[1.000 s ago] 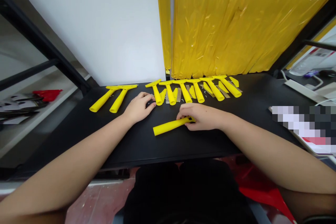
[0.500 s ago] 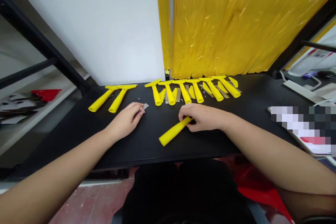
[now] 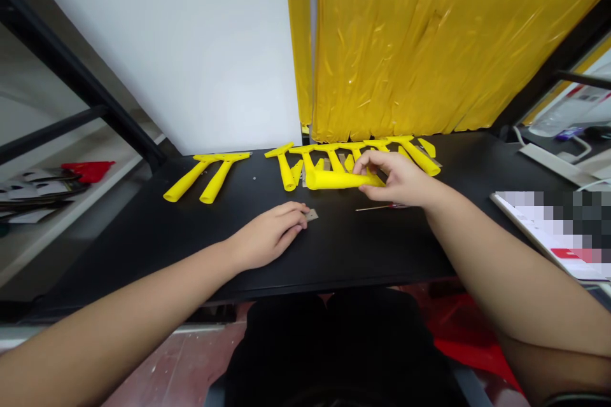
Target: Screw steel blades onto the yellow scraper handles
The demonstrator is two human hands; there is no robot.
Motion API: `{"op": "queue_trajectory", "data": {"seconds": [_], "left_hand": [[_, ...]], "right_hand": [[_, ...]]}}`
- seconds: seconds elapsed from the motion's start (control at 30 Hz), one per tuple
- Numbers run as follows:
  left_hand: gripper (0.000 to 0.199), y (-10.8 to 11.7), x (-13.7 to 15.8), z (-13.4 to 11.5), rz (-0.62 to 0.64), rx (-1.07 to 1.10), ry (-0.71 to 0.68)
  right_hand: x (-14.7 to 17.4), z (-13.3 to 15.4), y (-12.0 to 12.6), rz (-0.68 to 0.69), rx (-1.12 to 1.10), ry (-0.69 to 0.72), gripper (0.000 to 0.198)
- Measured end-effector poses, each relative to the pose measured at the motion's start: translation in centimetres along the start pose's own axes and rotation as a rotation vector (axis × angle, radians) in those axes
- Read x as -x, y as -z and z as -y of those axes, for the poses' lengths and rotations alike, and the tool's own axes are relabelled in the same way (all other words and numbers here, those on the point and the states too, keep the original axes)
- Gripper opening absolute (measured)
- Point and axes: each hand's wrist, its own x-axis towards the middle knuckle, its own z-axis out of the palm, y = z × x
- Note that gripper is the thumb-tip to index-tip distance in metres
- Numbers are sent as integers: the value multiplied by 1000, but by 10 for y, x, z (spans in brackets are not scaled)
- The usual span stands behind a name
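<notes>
My left hand point(image 3: 272, 235) rests low over the black table, its closed fingers on a small flat metal blade point(image 3: 312, 215) whose end pokes out past the fingertips. Gripped in my right hand point(image 3: 396, 177) is a yellow scraper handle point(image 3: 334, 180), held nearly level with its hollow end to the left. My fingers cover its other end. Below that hand lies a screwdriver point(image 3: 375, 208), its thin shaft pointing left and its grip partly hidden. Behind stands a row of T-shaped yellow handles point(image 3: 286, 172), partly covered by the held one, with loose yellow pieces and metal blades among them.
Two more T-shaped yellow handles point(image 3: 217, 179) lie at the back left of the black table point(image 3: 191, 248). A white panel point(image 3: 214, 44) and yellow wrapped sheeting point(image 3: 405, 44) rise behind. A partly blurred tablet-like object point(image 3: 529, 229) sits at right. Shelves point(image 3: 48, 222) stand at left.
My right hand has lifted the yellow scraper handle and carried it up and rightward, turning it level. My left hand has slid right with the metal blade. The screwdriver has come into view.
</notes>
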Motion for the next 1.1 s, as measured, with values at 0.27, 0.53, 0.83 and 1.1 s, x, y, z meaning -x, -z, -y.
{"op": "queue_trajectory", "data": {"seconds": [0.27,0.53,0.83,1.1], "left_hand": [[23,-20,-62,2,67,-39,-335],[20,22,-57,18,-419,-312,-335],[48,90,-32,92,-427,-411,776],[30,83,-26,110,-49,-296,701]], "right_hand": [[0,-9,-3,-18,-26,-27,24],[0,-17,2,-101,-134,-33,28],[1,-20,5,-120,-114,-76,28],[1,-23,9,-133,-71,-112,28]]}}
